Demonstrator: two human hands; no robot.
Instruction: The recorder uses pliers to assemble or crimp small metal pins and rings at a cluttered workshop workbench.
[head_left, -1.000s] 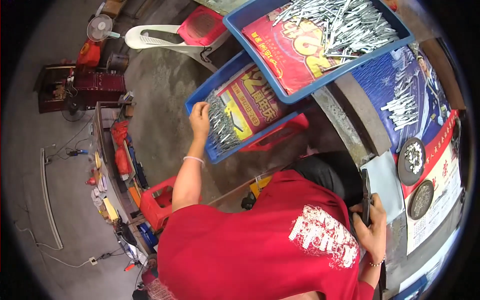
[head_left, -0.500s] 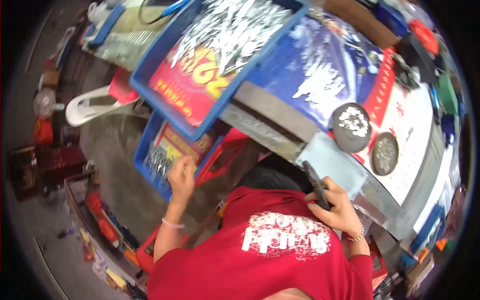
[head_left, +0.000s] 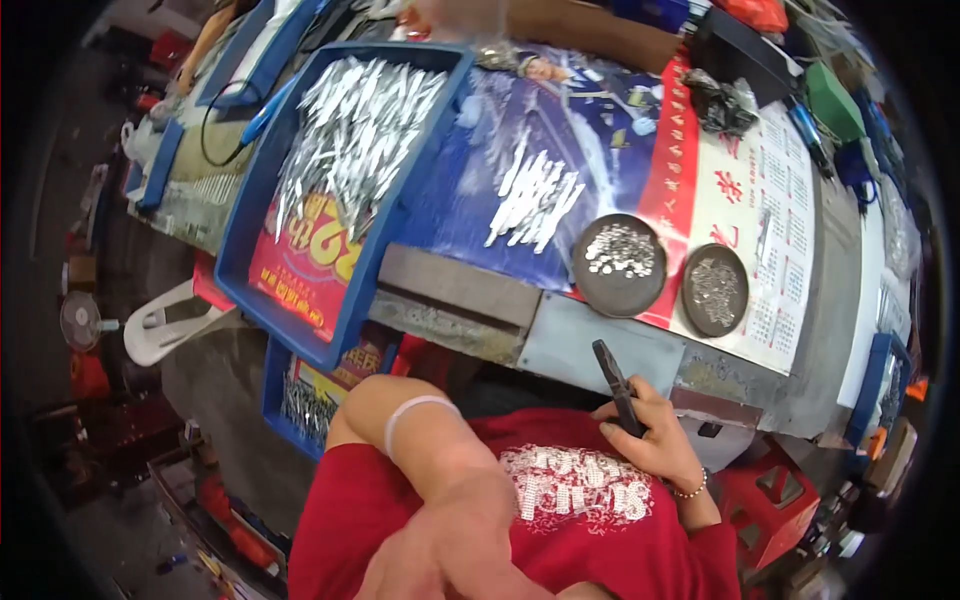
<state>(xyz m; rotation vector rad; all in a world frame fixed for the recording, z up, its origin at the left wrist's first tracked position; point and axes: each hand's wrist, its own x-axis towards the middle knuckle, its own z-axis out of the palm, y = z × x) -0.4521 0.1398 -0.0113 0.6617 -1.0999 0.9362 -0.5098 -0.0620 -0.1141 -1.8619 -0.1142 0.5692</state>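
My left hand (head_left: 450,550) is raised close in front of my chest, large at the lower edge; its fingers run out of the picture, so their grip is hidden. In my right hand (head_left: 655,435) is a dark slim hand tool (head_left: 618,388) with a narrowed tip, held upright, its kind unclear. The tip stands over a pale grey plate (head_left: 590,338) at the table's front edge. Beyond it are a round dark dish of small shiny pieces (head_left: 597,290) and another dish of fine silvery bits (head_left: 690,305). A pile of thin silvery strips (head_left: 535,205) lies on the blue poster.
A large blue tray (head_left: 232,235) of silvery strips stands at the left of the table. A second blue tray (head_left: 278,415) sits lower, below it. A black box (head_left: 735,55) and a green block (head_left: 833,100) are at the back right. A red stool (head_left: 775,490) stands right.
My left hand has come up from beside the lower blue tray toward the camera. My right hand still holds the dark tool. The view has shifted, showing more of the table's right side.
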